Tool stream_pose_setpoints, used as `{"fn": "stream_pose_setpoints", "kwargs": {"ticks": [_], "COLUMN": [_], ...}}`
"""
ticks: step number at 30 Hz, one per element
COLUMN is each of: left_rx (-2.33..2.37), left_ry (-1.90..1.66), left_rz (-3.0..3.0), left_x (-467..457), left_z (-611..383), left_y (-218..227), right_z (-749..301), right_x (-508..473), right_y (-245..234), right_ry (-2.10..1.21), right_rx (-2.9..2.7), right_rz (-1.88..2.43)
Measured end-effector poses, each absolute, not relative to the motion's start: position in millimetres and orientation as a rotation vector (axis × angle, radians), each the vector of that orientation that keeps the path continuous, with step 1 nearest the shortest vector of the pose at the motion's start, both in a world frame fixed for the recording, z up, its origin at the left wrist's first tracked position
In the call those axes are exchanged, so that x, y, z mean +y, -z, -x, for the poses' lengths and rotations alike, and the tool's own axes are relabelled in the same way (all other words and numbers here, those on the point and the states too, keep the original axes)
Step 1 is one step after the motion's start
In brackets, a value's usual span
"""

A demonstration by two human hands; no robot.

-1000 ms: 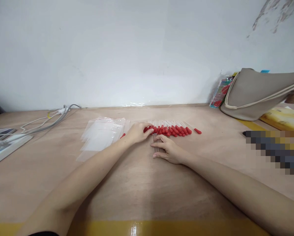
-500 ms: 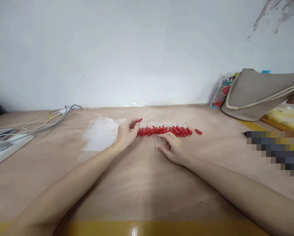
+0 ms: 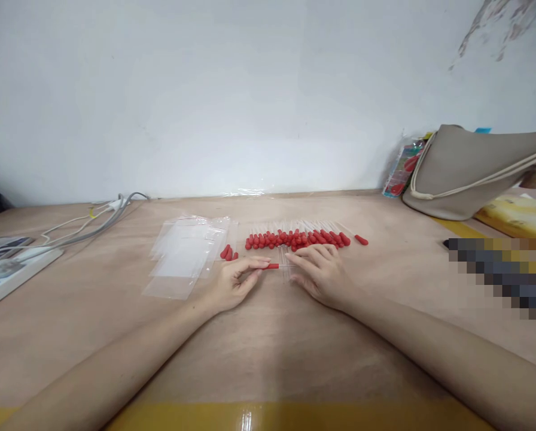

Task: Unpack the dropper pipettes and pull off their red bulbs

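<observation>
Head view, and the left hand [image 3: 232,282] pinches 1 red-bulbed dropper [image 3: 273,266] by its bulb between thumb and forefinger, the dropper lying level just above the tabletop [image 3: 268,350], pointing right. The right hand [image 3: 322,272] sits palm down with fingers loosely curved at the dropper's glass end, though I cannot tell whether it grips the glass. Just beyond both hands runs the row of droppers [image 3: 301,238], with a few loose red bulbs [image 3: 228,252] and the clear bags [image 3: 182,254] to its left, and a beige bag [image 3: 465,176] far right.
</observation>
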State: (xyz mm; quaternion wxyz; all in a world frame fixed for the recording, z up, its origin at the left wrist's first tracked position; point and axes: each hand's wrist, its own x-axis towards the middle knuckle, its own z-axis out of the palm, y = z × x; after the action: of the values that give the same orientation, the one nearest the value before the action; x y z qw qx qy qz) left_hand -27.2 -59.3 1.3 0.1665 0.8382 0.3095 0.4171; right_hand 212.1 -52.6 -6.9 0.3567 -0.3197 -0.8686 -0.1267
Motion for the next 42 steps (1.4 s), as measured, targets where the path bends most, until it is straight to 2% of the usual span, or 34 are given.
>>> {"fn": "stream_pose_setpoints", "kwargs": {"ticks": [6, 14, 21, 42], "left_rx": [0.904, 1.027, 1.043, 0.905], "left_ry": [-1.089, -0.960, -0.686, -0.609], "left_rz": [-2.537, -2.830, -3.000, -2.976], "left_x": [-66.2, -60.7, -68.8, -76.3], "left_z": [19.0, 0.1, -0.8, 8.4], "left_y": [-11.5, -4.2, -14.3, -15.3], "right_z": [-208.4, -206.6, -208.0, -212.2], "right_x": [-49.3, -49.6, -53.6, -59.9], "right_y": [13.9, 17.2, 10.5, 8.1], "right_ry": [0.285, 0.194, 0.291, 0.430], "right_rx": [-2.297, -2.367, -2.343, -2.293], "right_rz": [0.782, 0.700, 0.594, 0.289]}}
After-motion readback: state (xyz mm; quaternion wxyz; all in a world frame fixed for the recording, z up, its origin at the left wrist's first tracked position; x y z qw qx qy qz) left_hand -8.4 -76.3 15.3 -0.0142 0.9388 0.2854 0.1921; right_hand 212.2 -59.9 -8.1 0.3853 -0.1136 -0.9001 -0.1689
